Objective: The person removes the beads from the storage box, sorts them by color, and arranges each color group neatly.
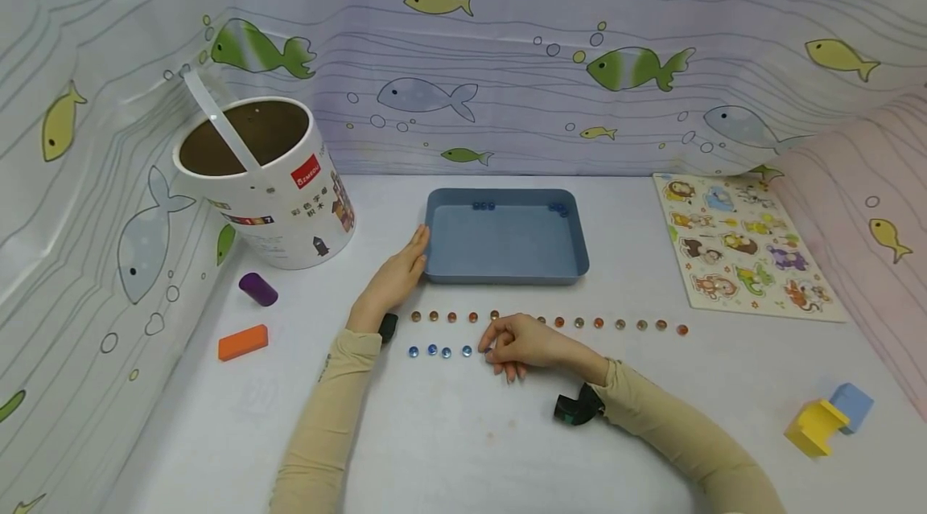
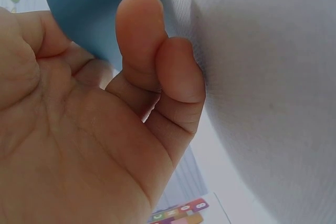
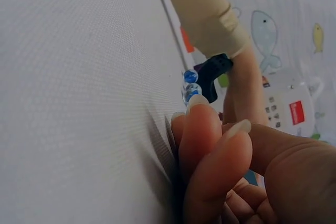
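Observation:
My left hand (image 1: pixel 397 277) rests against the left side of a blue-grey tray (image 1: pixel 507 279), its fingers fairly straight and holding nothing. In the left wrist view, the palm and fingers (image 2: pixel 181 72) lie close to the tray wall (image 2: pixel 89 9). Lower on the table, my right hand (image 1: pixel 527 343) pinches a blue glass marble (image 1: pixel 488 352), mostly hidden by the fingertips, at the right end of a short row of blue marbles (image 1: pixel 446 352). Other blue marbles (image 3: pixel 190 76) show beyond those fingertips. Just above runs a longer row of orange and brownish marbles (image 1: pixel 579 322), partly covered by the right hand.
Several dark blue marbles (image 1: pixel 484 206) lie along the tray's far side. A white bucket (image 1: pixel 290 216) stands at the left, near a purple cylinder (image 1: pixel 258 289) and an orange block (image 1: pixel 243 343). At right are an animal puzzle board (image 1: pixel 749 248) and yellow (image 1: pixel 814 427) and blue blocks (image 1: pixel 853 407).

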A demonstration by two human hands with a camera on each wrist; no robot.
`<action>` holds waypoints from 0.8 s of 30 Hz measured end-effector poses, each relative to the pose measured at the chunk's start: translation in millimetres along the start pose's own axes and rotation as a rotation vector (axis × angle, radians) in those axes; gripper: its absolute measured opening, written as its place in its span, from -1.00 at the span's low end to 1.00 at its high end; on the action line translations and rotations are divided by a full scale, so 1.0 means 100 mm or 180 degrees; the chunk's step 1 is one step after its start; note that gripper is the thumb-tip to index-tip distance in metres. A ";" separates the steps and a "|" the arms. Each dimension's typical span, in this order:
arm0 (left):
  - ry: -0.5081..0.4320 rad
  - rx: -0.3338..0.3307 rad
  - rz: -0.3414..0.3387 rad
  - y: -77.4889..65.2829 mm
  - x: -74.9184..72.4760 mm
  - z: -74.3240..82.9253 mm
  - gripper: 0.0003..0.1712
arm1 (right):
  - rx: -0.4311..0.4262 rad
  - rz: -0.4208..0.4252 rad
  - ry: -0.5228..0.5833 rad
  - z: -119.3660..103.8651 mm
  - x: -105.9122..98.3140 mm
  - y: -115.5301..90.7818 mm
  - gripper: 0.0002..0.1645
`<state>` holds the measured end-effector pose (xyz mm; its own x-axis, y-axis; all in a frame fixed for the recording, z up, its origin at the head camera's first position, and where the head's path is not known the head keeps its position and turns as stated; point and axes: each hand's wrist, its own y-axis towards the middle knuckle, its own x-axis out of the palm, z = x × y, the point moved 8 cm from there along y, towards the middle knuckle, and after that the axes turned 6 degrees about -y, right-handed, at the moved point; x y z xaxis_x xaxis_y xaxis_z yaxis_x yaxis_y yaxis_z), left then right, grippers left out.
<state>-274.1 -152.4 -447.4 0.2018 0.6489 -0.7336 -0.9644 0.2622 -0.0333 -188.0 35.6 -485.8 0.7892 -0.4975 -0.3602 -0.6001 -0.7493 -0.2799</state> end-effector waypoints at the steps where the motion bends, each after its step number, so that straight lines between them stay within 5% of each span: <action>1: -0.0006 0.0000 0.0004 0.00 0.00 0.00 -0.38 | -0.0006 -0.0006 -0.0005 0.00 0.00 0.00 -0.82; 9: 0.0050 0.0002 -0.0017 0.01 0.00 0.00 -0.37 | 0.0046 -0.0135 0.0383 -0.06 -0.17 -0.03 -0.70; 18: 0.0009 -0.0010 -0.0003 0.00 0.00 -0.02 -0.37 | -0.0081 0.0360 0.0377 -0.43 -0.95 -0.02 -0.56; 24: -0.0002 -0.0023 -0.0016 0.01 0.00 -0.03 -0.37 | -0.0249 0.0731 0.0818 -0.55 -1.42 0.19 -0.57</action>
<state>-275.1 -153.7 -449.4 0.2067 0.6480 -0.7331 -0.9647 0.2601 -0.0420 -304.5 68.2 -390.7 0.6479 -0.7431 -0.1672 -0.7617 -0.6315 -0.1451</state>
